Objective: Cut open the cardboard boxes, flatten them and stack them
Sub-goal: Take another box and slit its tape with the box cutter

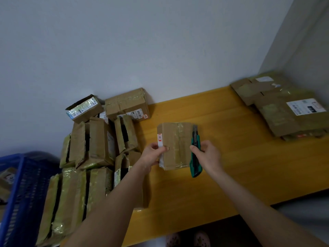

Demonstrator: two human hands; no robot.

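across the yellow desk [222, 175] a big pile of taped boxes [99, 148] crowds the left end beside a blue crate [23, 193], and a stack of flattened boxes [284, 113] lies well apart at the far right corner. between them, near the desk's middle, is the small box [175, 145] in hand; whether it rests on the desk or is lifted i cannot tell. the left hand [153, 154] pinches its left edge, thumb on the top face. the right hand [208, 155] has its fingers [194, 148] clamped round a green utility knife [195, 154], blade end pointing away along the box's right side. whether the blade is out i cannot tell. this looks like the cutting step, with the cut not yet begun. next the tip likely has to meet the tape seam [179, 139], shallow and clear of the holding thumb.
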